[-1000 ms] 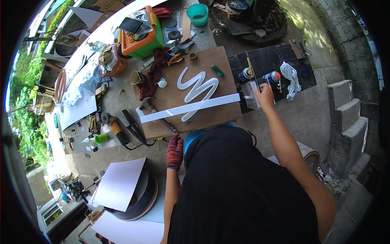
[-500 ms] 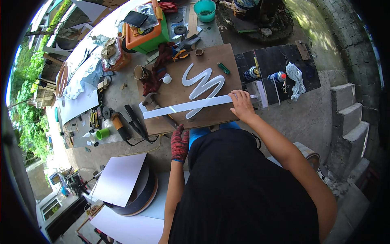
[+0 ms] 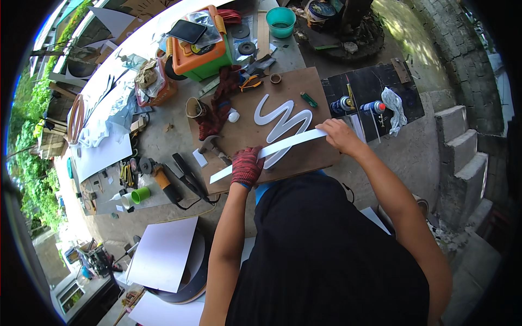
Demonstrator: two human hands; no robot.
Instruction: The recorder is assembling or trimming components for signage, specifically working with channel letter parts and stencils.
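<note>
A long, narrow white strip (image 3: 296, 140) slants across a brown board (image 3: 239, 129) in front of me. My left hand (image 3: 248, 167), in a red and dark knitted glove, is closed around the strip left of its middle. The bare right hand (image 3: 342, 137) grips its far right end between thumb and fingers. Beneath the strip, partly covered by it, lies a white zigzag-shaped piece (image 3: 283, 126). A hammer (image 3: 209, 143) rests just left of my gloved hand, which hides the end of its handle. Beside the hammer is a small white offcut (image 3: 199, 158).
Left of the board lie an angle grinder (image 3: 165, 185) and a green cup (image 3: 141, 194). Beyond it stand an orange and green toolbox (image 3: 200, 60) and a teal bowl (image 3: 280, 23). Spray cans (image 3: 373, 107) lie on a black panel at right; concrete steps (image 3: 462, 146) rise farther right.
My left hand has come up from the board's near edge and taken hold of the strip. The strip now tilts more steeply, its left end lower and nearer me, apart from the small offcut.
</note>
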